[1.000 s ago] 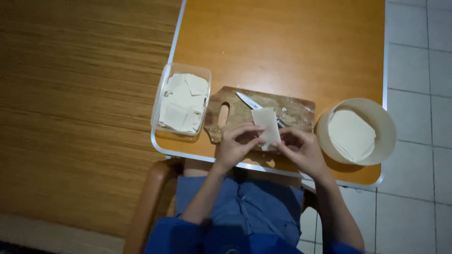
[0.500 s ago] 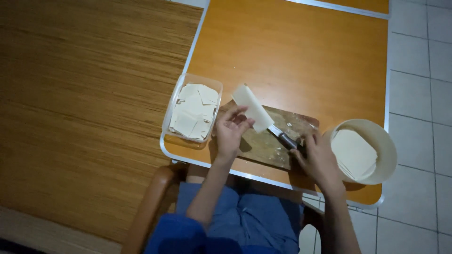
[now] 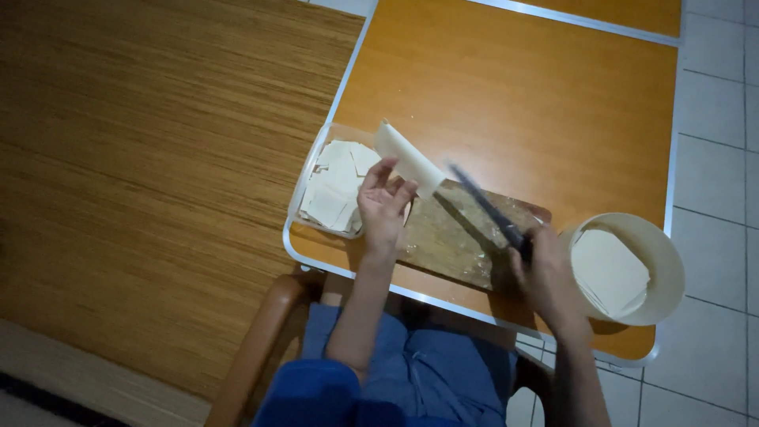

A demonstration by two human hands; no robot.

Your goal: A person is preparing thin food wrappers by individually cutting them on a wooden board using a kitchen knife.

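Orange laminate covers the table [image 3: 522, 103], which has a pale metal edge and rounded corners and fills the upper middle of the view. At 9 o'clock from it lies a wide woven mat floor [image 3: 142, 174] in brown, and at 3 o'clock run pale floor tiles [image 3: 715, 158] with dark grout lines. The light is dim. A wooden chair arm [image 3: 261, 348] curves at 7 o'clock, beside the person's blue clothing.

On the near edge of the table rests a wooden cutting board [image 3: 455, 241], its surface shiny and speckled. At 9 o'clock from the board, touching it or just beside it, stands a clear plastic tub [image 3: 310, 178] holding a heap of cut white squares [image 3: 336, 190]. At 3 o'clock from the board sits a round cream bowl [image 3: 660, 261] with a flat white sheet [image 3: 609, 269] inside.

The left hand [image 3: 383, 209] is raised over the board's left end, fingers pinched on the lower end of a white sheet strip [image 3: 407, 158] that slants up toward 11 o'clock, over the tub's rim. The right hand [image 3: 545, 273] is at the board's right end, fingers curled tight around the dark handle of a knife [image 3: 486, 209], whose blurred blade points toward 10 o'clock above the board, near the strip; whether it touches the strip cannot be told.
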